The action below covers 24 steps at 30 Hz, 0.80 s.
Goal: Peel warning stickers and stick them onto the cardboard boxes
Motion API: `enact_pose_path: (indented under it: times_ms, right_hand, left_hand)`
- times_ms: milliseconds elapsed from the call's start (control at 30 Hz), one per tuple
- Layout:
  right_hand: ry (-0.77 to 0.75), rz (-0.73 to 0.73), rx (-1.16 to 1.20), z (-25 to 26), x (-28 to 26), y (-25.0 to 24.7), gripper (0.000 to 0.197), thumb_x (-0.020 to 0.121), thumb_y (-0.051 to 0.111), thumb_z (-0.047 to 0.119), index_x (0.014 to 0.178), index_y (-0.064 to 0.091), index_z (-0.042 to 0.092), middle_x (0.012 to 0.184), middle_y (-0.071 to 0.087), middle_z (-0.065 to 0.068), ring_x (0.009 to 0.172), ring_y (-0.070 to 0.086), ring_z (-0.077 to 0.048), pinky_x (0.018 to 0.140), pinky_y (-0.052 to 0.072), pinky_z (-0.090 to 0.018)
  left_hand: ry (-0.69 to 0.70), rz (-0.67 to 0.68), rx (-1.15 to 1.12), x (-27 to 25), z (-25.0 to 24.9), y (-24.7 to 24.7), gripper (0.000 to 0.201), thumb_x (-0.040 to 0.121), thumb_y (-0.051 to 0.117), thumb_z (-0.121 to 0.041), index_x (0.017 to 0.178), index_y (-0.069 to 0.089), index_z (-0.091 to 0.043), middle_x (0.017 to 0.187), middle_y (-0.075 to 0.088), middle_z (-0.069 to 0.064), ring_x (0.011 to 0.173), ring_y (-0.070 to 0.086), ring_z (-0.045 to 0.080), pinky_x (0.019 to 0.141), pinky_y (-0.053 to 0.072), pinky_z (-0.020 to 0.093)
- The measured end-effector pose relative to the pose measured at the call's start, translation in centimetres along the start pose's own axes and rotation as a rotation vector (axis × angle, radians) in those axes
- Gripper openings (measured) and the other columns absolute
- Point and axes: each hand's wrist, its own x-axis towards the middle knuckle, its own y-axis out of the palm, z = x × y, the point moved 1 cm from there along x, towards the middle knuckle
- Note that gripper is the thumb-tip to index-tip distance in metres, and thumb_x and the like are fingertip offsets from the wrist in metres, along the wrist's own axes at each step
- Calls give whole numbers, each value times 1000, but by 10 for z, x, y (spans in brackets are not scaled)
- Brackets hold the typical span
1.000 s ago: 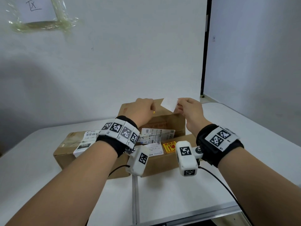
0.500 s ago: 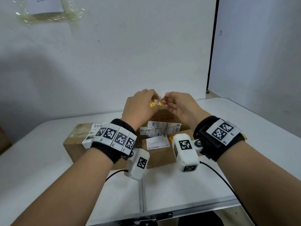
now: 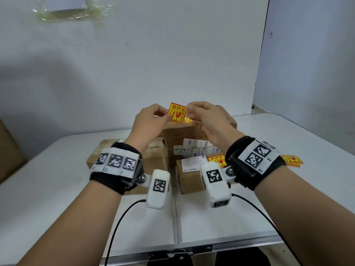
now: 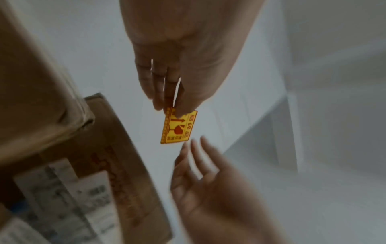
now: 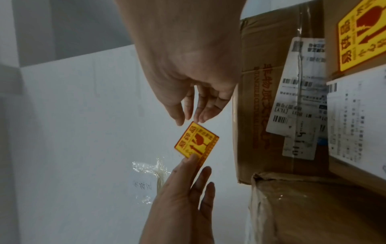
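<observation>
The warning sticker [image 3: 177, 112] is a small yellow square with a red border, red Chinese characters on top and a red broken-glass sign with an arrow below. It is held up in the air in front of the white wall, above the tall cardboard box [image 3: 184, 137], and it touches no box.

The left hand [image 3: 148, 121] is raised with the wrist bent, and its thumb and forefinger pinch the left lower edge of the sticker; the other fingers lie nearly straight behind it. The right hand [image 3: 206, 120] is raised at the same height, its fingertips [image 5: 201, 118] at the right upper corner. In the right wrist view the thumb and fingers are close together at this corner, but I cannot tell if they really grasp it or only touch it.

One more yellow sticker [image 3: 217, 160] is already stuck on the small box [image 3: 189, 177] near the person. Some loose stickers [image 3: 292, 160] lie on the white table [image 3: 57, 189] at the right.
</observation>
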Motion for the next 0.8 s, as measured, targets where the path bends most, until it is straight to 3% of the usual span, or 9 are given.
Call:
enact_pose_path:
  times_ms: [67,133,267,433,567,667,733,800]
  right_hand:
    - [-66,-26,-104,0,-1,3,23,89,67,23,110,65,15,108,67,-1,95,62,-12,79,53,-25]
    - [-107,-21,-150,1,-1,8,15,90,66,22,103,68,15,100,67,2,89,61,-10,77,53,-23]
    - [-125,20,-190,-1,-3,20,5,90,66,19,93,70,16,93,69,2,84,61,-10,70,50,-20]
    - [-157,38,-246,-4,-6,28,9,90,65,21,96,69,15,91,68,4,81,60,-7,61,46,-13]
    - [-137,44,-262,-9,-7,30,6,90,65,16,92,69,13,84,66,7,80,58,-8,62,45,-14]
    - [-105,15,-219,-19,-5,31,10,91,64,14,83,69,16,87,68,0,80,60,-10,62,49,-17]
    - [-85,-12,-192,-25,-4,30,11,92,61,13,85,69,16,90,70,-3,80,62,-10,62,50,-16]
    - [-69,-25,-165,-28,-4,27,9,93,61,15,89,69,15,93,70,-5,83,62,-10,65,50,-18]
  left_hand:
    - [-134,72,-227,-5,4,-9,5,91,64,-20,90,68,-18,90,69,-3,77,61,9,69,52,23]
    - [-209,117,-353,-10,8,-16,6,91,64,-16,88,69,-17,87,70,-1,74,61,9,64,52,20]
    - [-272,131,-407,-15,18,-21,5,90,65,-15,88,69,-16,88,69,3,76,61,10,63,50,20]
    - [-316,123,-421,-19,27,-24,3,89,66,-16,89,69,-15,82,67,2,75,61,11,71,52,25]
    - [-256,101,-304,-25,31,-32,11,90,65,-17,99,71,-17,89,69,3,77,61,11,75,53,25]
    - [-131,49,-119,-29,39,-42,25,90,64,-21,113,69,-29,103,71,-8,87,65,10,82,52,27]
    - [-80,41,28,-32,49,-52,38,88,65,-31,126,62,-32,113,67,-15,95,65,8,81,51,26]
    - [-41,140,159,-38,61,-62,46,82,67,-48,127,60,-41,118,64,-23,104,62,3,84,52,28]
